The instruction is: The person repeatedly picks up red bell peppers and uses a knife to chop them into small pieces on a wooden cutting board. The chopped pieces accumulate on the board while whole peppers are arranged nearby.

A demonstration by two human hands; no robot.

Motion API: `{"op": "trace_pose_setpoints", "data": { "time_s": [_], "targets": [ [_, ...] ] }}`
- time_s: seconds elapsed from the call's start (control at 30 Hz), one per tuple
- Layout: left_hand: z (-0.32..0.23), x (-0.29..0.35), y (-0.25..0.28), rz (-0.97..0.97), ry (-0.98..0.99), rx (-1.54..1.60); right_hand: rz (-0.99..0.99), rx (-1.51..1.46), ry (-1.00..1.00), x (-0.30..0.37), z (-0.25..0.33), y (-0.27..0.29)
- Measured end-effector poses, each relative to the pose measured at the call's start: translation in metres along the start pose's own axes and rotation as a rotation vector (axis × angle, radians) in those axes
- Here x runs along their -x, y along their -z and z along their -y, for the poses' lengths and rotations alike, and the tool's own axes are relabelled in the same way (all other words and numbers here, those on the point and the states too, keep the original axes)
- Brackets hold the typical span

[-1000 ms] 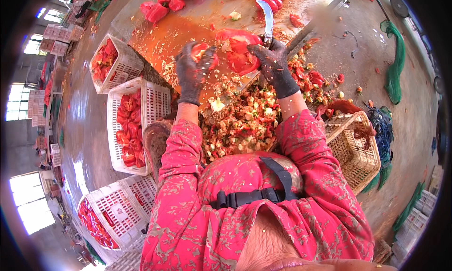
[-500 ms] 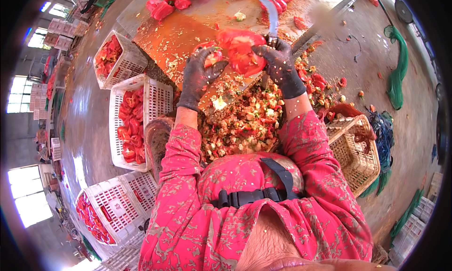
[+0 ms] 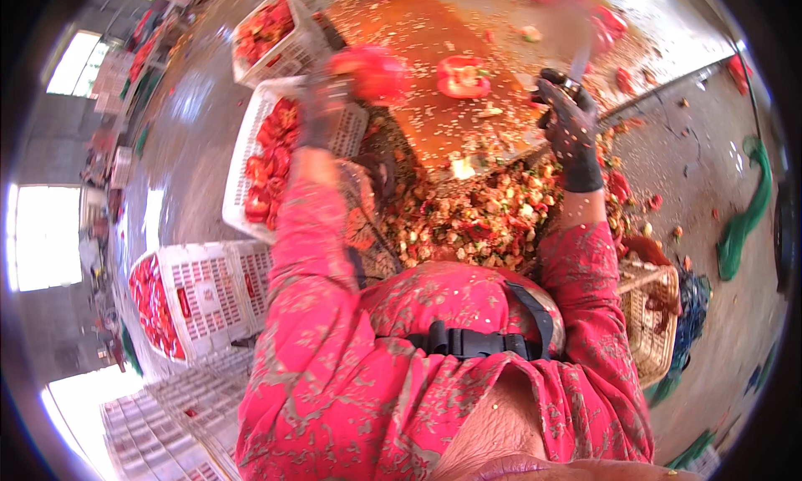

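Observation:
My left hand (image 3: 322,105), in a dark glove and smeared by motion, is above the near white crate (image 3: 238,168) of red peppers. A blurred red bell pepper (image 3: 368,73) is in its fingers. My right hand (image 3: 572,126), gloved and flecked with seeds, is closed around the handle of a knife (image 3: 581,62) whose blade points away from me. Between the hands, a cut red pepper piece (image 3: 463,77) lies on the wet orange-stained tabletop (image 3: 426,130). A heap of pepper cores and seeds (image 3: 493,210) lies between my forearms, at the table's near edge.
Another crate (image 3: 288,51) of red peppers stands at the far left. More white crates (image 3: 209,289) sit at the lower left. A yellowish basket (image 3: 652,314) is at my right, with green netting (image 3: 743,214) on the floor beyond. Several whole peppers lie at the table's far side.
My left hand has swung left from the table's middle to over the crate with a red pepper. A pepper piece now lies on the table. My right hand keeps the knife, apart from the peppers.

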State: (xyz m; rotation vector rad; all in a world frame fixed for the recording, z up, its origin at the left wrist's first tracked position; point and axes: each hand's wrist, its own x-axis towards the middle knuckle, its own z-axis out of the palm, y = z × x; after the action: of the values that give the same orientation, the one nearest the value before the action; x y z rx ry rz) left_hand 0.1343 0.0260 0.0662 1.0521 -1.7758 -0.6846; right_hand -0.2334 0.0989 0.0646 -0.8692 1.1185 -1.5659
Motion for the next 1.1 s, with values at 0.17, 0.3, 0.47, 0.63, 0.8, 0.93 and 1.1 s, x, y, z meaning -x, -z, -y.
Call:
{"op": "trace_pose_setpoints", "data": {
  "time_s": [0.17, 0.3, 0.47, 0.63, 0.8, 0.93, 1.1],
  "targets": [
    [0.018, 0.002, 0.104, -0.183, 0.264, -1.150, -0.069, -0.216, -0.063, -0.003, 0.002, 0.001],
    [-0.028, -0.026, -0.019, -0.041, -0.197, -0.750, -0.037, -0.067, -0.104, 0.000, 0.002, -0.001],
    [-0.041, -0.050, -0.152, 0.375, 0.034, -0.648, -0.002, -0.041, -0.149, 0.002, 0.002, -0.007],
    [-0.040, -0.067, -0.188, 0.582, 0.313, -0.907, 0.003, -0.053, -0.116, 0.000, 0.000, -0.006],
    [-0.016, -0.037, -0.177, 0.612, 0.240, -0.312, 0.005, -0.041, -0.093, -0.007, -0.010, -0.006],
    [-0.051, -0.020, -0.162, 0.340, 0.637, 0.822, -0.018, 0.039, -0.017, -0.005, -0.016, -0.007],
    [-0.087, -0.010, -0.162, 0.120, 0.543, 1.365, 0.047, -0.167, -0.121, 0.008, -0.013, -0.019]
  ]
}}
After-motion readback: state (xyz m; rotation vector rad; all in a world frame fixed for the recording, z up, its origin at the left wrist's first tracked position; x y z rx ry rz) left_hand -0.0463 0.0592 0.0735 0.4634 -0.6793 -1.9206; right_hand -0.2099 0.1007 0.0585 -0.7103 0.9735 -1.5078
